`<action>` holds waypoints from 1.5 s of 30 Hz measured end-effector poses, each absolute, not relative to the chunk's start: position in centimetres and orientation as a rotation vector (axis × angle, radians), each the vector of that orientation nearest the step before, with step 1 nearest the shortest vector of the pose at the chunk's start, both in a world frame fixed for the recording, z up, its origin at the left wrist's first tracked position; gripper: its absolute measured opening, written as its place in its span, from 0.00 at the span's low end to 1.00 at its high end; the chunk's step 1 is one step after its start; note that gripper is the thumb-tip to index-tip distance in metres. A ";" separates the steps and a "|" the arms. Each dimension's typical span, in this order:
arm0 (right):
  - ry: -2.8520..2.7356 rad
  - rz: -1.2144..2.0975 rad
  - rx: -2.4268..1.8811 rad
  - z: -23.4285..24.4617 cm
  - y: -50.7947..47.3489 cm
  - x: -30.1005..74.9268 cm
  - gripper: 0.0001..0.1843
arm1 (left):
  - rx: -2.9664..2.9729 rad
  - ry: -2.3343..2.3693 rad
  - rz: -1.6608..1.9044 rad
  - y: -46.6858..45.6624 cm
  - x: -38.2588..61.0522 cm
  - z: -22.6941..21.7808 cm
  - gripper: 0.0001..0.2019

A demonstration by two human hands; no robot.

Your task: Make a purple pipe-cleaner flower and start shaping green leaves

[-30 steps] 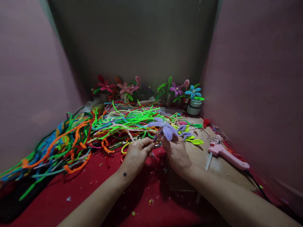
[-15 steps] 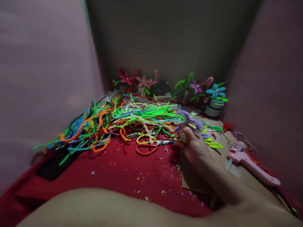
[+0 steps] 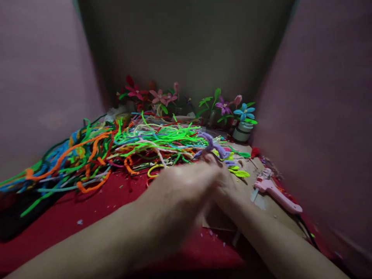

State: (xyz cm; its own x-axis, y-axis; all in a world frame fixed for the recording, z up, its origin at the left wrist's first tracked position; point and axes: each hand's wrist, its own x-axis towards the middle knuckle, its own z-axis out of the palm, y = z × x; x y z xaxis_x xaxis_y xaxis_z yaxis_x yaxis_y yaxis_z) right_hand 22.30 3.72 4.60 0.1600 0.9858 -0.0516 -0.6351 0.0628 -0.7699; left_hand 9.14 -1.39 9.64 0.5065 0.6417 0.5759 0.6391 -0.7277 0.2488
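My right hand (image 3: 228, 190) is closed round the lower end of a purple pipe-cleaner piece (image 3: 207, 141), whose fuzzy loops stick up above the fingers. My left hand (image 3: 186, 190), smeared by motion, overlaps the right one from the left; its fingers are hidden, and whether it touches the purple piece does not show. Behind the hands spreads a heap of pipe cleaners (image 3: 162, 135) in green, orange, blue and other colours. Scissors with a yellow handle loop (image 3: 154, 170) lie partly covered by my left hand. Yellow-green pipe-cleaner leaves (image 3: 240, 172) rest just beyond my right hand.
A pink glue gun (image 3: 279, 193) lies on brown cardboard (image 3: 216, 219) at the right, its cord running forward. Pipe-cleaner flowers stand along the back wall, one blue flower (image 3: 244, 113) in a pale jar (image 3: 242, 132). Scraps dot the red cloth (image 3: 87, 209). A black flat object (image 3: 20, 217) lies left.
My left hand has risen from the lower edge to meet my right hand, covering most of the scissors. The view has turned right, so everything sits further left.
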 end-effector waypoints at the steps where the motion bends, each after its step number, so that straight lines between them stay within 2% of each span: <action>1: -0.574 1.342 -0.750 4.6 3.7 22.2 0.07 | 2.785 1.229 1.017 -0.2 9.2 9.5 0.11; 4: -0.565 1.371 -0.740 4.4 3.5 21.8 0.07 | 2.945 1.536 0.909 3.0 9.6 8.0 0.13; 6: -0.576 1.399 -0.739 4.2 3.4 21.7 0.07 | 3.026 1.554 0.863 4.2 9.9 6.7 0.15; 13: -0.710 1.351 -0.784 3.4 3.2 21.5 0.05 | 3.051 1.340 0.855 4.6 9.9 4.5 0.12; 17: -0.788 1.332 -0.813 3.8 3.0 21.3 0.08 | 3.022 1.326 0.996 5.1 9.6 4.2 0.10; 21: -0.950 1.277 -0.704 4.3 2.9 21.3 0.07 | 2.641 1.261 1.162 4.9 9.7 4.9 0.08; 31: -1.011 1.344 -0.706 3.8 3.3 21.7 0.04 | 1.938 1.191 1.124 4.1 9.2 6.2 0.09; 38: -0.860 1.454 -0.709 3.1 3.6 21.5 0.10 | 1.324 0.946 1.010 4.2 9.4 6.6 0.10; 45: -0.806 1.522 -0.636 2.9 3.5 21.3 0.10 | 1.043 0.733 0.910 4.1 9.3 6.5 0.11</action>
State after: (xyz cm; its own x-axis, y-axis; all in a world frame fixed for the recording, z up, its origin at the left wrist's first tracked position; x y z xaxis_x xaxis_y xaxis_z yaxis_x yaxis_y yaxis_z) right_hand 21.33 3.48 2.89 -0.1107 0.9920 0.0608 -0.6081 -0.0192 -0.7936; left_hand 9.34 4.11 6.52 0.4460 0.8912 -0.0825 -0.2710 0.2223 0.9365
